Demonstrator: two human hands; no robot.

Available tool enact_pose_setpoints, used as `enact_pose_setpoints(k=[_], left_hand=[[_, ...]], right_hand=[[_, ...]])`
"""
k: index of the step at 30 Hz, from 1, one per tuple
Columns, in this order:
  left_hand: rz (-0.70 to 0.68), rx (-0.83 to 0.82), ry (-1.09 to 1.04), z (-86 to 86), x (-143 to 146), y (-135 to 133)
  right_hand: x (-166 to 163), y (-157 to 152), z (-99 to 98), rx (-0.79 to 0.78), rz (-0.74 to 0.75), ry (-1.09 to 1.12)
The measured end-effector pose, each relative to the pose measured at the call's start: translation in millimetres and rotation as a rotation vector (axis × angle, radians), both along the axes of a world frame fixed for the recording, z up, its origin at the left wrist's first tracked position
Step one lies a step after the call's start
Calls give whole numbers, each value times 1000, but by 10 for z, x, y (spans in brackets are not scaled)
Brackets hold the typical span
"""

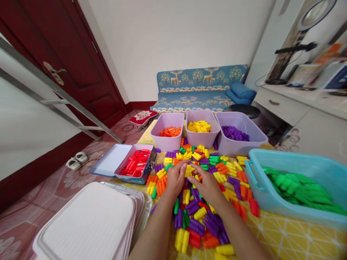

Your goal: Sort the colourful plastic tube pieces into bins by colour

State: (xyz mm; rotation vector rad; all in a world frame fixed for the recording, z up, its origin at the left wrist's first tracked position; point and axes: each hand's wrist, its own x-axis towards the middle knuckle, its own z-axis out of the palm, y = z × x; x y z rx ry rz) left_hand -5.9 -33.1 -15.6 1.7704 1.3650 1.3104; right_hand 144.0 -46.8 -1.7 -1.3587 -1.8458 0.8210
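Observation:
My left hand [176, 177] and my right hand [208, 183] meet over the middle of the table. Between their fingertips is a small cluster of yellow plastic tubes [189, 170], partly covered by the fingers. The left fingers are bent together against its left side. On the other side, the right thumb and forefinger close around it. Below and around both hands lies a loose spread of tube-shaped plastic pieces [196, 225] in purple, yellow, green, red and orange, several of them joined side by side.
Lilac bins hold orange [170, 131], yellow [199, 126] and purple pieces [235, 133] at the back. A turquoise tub [295, 159] with green pieces stands right. Left are an open tin [131, 177] of red pieces and stacked white lids [89, 220]. A ladder [62, 97] leans beyond.

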Motion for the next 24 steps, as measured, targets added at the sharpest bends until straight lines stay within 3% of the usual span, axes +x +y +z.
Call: enact_pose_setpoints(k=[8,15,20,24], left_hand=[[-54,24,145,16,-4,-40],[-60,9,52,19,23,-28],[-35,-13,36,-44,42,-3],[-12,-20,113,-76,45,5]], right_hand=[[5,8,-50,16,-63,21],[130,33,72,189,-180,-72],[312,182,125,32,-122,97],[394,457,383,-51,-97,284]])
